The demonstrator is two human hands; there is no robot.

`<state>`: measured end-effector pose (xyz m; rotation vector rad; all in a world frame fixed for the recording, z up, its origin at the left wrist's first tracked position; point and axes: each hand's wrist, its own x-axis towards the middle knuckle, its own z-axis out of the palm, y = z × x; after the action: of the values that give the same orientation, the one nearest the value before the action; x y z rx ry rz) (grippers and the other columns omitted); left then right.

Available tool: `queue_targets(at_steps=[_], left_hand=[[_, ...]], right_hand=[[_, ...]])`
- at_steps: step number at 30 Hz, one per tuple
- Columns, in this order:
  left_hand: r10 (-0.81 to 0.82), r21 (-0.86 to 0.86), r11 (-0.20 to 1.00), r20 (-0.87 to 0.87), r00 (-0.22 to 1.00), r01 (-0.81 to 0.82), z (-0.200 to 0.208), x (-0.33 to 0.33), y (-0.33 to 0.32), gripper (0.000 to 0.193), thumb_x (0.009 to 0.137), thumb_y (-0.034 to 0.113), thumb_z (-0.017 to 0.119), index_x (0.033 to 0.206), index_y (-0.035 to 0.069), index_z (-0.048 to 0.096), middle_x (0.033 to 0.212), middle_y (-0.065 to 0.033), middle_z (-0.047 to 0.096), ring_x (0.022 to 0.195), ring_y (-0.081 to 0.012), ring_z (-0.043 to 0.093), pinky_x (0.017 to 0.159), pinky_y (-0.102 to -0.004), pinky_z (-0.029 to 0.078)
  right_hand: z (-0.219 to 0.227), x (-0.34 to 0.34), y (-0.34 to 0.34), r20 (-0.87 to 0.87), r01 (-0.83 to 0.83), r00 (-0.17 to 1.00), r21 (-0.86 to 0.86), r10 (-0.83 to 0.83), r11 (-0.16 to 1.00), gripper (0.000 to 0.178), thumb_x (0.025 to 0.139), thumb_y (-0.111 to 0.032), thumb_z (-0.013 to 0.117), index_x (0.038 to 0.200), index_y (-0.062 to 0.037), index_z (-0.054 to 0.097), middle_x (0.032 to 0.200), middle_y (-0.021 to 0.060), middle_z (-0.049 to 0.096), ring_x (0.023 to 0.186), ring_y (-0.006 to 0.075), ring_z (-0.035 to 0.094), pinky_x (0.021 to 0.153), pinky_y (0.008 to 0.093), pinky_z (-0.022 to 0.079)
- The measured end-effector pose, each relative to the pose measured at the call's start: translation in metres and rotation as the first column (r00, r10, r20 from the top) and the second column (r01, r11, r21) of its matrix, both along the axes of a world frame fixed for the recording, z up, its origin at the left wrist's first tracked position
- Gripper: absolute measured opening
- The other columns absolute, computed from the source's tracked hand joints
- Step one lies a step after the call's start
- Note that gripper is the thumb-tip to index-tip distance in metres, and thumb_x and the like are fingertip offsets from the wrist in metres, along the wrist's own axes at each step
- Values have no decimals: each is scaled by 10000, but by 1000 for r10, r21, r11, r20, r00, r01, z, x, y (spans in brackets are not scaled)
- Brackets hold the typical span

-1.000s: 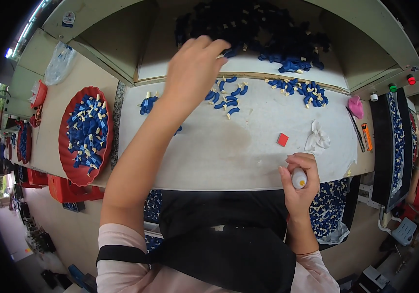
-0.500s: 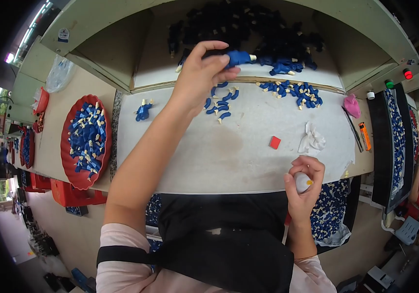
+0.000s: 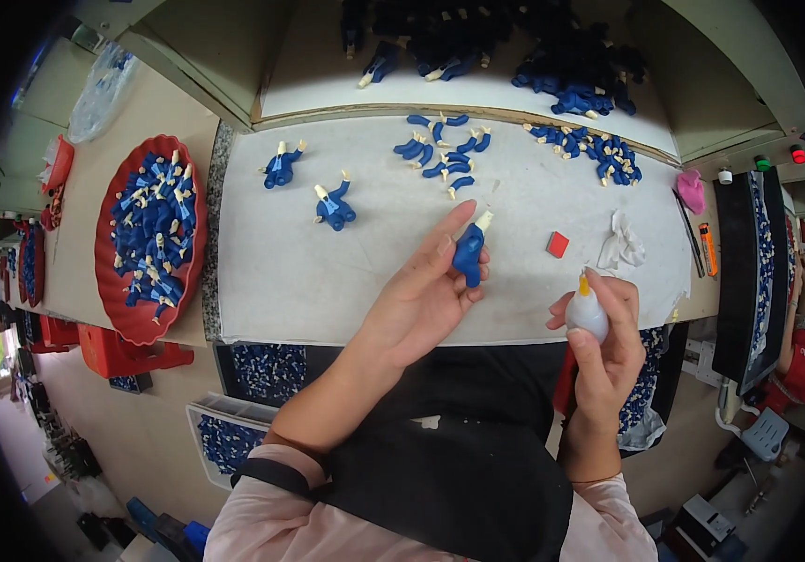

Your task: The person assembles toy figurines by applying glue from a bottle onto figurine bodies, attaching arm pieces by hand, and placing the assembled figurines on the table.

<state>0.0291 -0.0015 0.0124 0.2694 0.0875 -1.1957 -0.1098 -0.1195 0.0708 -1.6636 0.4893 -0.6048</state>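
My left hand (image 3: 412, 304) holds a small blue figurine body (image 3: 468, 258) between thumb and fingers, above the front of the white work sheet (image 3: 271, 281). The body has a cream neck end pointing up and away, and no arms show on it. To its right, my right hand (image 3: 613, 342) is wrapped round a small whitish squeeze bottle (image 3: 588, 317) whose yellow tip points upward. Beyond the left hand lie several loose blue figurine arms (image 3: 445, 169) with cream hands. Two blue figures, one farther (image 3: 281, 169) and one nearer (image 3: 334, 208), rest at the sheet's left.
A red scalloped tray (image 3: 103, 234) heaped with blue figures stands at left. At the back, a shelf (image 3: 304, 89) bears many dark blue bodies. More arms (image 3: 609, 159) lie piled by its edge. A red block (image 3: 557, 244), crumpled tissue (image 3: 622, 242) and orange-wrapped stick (image 3: 707, 248) lie right.
My left hand has come back from the shelf toward me with the blue figurine body. My right hand has risen slightly, and the bottle's tip now points up. The nearer figure at left now shows.
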Motion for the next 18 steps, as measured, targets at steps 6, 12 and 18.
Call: queue_targets(at_steps=[6, 12, 18], left_hand=[[-27, 5, 1000, 198, 980, 26, 0, -6, 5, 444, 849, 169, 481, 1239, 27, 325, 991, -94, 520, 971, -187, 510, 852, -290, 407], [-31, -4, 999, 301, 953, 33, -2, -7, 7, 364, 839, 156, 492, 1164, 30, 388, 1014, -129, 522, 998, -249, 515, 836, -315, 437], [-36, 45, 999, 290, 956, 24, -5, -9, 7, 307, 809, 163, 539, 1078, 58, 435, 999, -135, 528, 1004, -288, 514, 835, -335, 439]], right_hand=[[1, 6, 0, 260, 176, 945, 111, -200, 978, 359, 577, -26, 703, 823, -40, 443, 885, 102, 481, 745, 163, 502, 688, 251, 410], [3, 14, 7, 377, 182, 918, -118, -125, 976, 444, 566, -162, 781, 850, -50, 460, 848, 83, 481, 674, 150, 499, 608, 234, 412], [3, 17, 11, 189, 33, 976, -624, 111, 780, 413, 596, -231, 764, 853, -65, 486, 803, 58, 478, 626, 142, 494, 537, 239, 429]])
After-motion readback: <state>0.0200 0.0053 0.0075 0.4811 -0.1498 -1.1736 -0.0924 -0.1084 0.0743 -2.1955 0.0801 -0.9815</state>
